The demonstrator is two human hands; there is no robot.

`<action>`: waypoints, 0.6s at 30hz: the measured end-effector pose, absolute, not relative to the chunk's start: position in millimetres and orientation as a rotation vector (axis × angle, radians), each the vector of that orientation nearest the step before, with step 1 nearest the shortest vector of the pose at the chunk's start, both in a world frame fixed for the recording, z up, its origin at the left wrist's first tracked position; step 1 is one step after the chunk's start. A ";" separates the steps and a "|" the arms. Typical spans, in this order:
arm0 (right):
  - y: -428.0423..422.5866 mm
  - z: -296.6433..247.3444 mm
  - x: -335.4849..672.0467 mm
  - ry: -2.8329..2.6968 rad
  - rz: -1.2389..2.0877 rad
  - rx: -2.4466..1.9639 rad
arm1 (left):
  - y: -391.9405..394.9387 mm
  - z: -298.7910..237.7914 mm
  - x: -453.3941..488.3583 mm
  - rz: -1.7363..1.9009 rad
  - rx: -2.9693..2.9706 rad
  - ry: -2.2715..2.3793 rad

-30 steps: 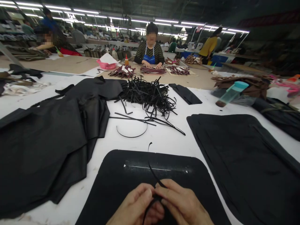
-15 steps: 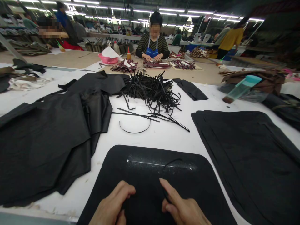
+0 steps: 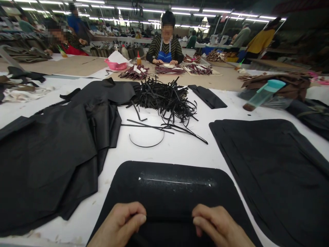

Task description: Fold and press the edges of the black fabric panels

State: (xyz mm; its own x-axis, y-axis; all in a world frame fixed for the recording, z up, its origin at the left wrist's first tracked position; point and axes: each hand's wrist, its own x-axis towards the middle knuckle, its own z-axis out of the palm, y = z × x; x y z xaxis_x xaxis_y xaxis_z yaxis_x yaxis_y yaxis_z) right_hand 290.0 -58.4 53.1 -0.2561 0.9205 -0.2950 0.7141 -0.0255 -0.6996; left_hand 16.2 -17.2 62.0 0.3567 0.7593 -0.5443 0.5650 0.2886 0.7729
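In front of me lies a black panel [image 3: 174,199] with rounded corners. Near its top edge runs a pale line [image 3: 174,181] with a small white triangle at each end and whitish specks around it. My left hand [image 3: 125,221] and my right hand [image 3: 217,223] are over the panel's lower part, thumb and fingers pinched. Between them a narrow black strip [image 3: 169,219] is stretched crosswise, hard to tell from the black beneath. Whether the strip touches the panel I cannot tell.
Folded black sheets [image 3: 51,154] lie on the left, stacked black panels [image 3: 272,171] on the right. Ahead is a tangled pile of black strips [image 3: 164,99], with loose strips before it. A teal-capped container [image 3: 264,94] lies back right. A person [image 3: 166,44] sits across the table.
My hands have moved apart and both now pinch the strip, which was in my right hand with its thin end curling over the pale line. That end no longer crosses the line.
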 end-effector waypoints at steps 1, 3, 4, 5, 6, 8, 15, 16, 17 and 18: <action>-56.8 51.2 295.9 -1.920 1.171 -1.820 | -14.0 62.7 15.3 0.203 1.366 1.319; -54.4 44.3 305.4 -1.787 1.184 -1.948 | -8.2 61.7 14.6 0.219 1.333 1.343; -53.7 40.1 309.5 -1.732 1.192 -1.986 | -5.5 59.9 14.6 0.227 1.323 1.356; -53.1 35.9 313.5 -1.687 1.205 -2.004 | -2.7 57.5 14.5 0.242 1.314 1.372; -52.8 31.9 317.5 -1.648 1.215 -2.013 | 0.1 54.9 14.4 0.258 1.306 1.391; -52.7 25.7 325.8 -1.595 1.241 -2.019 | 5.9 50.5 13.5 0.282 1.295 1.432; -50.8 20.8 340.4 -1.272 1.239 -2.075 | 21.6 49.8 8.2 0.360 1.494 1.548; -49.9 20.0 340.8 -1.215 1.247 -2.083 | 23.0 49.5 8.0 0.361 1.512 1.564; -49.2 18.5 341.5 -1.169 1.249 -2.088 | 24.4 48.8 8.2 0.357 1.522 1.583; -48.6 16.3 342.5 -1.138 1.247 -2.090 | 25.7 47.8 8.5 0.350 1.525 1.604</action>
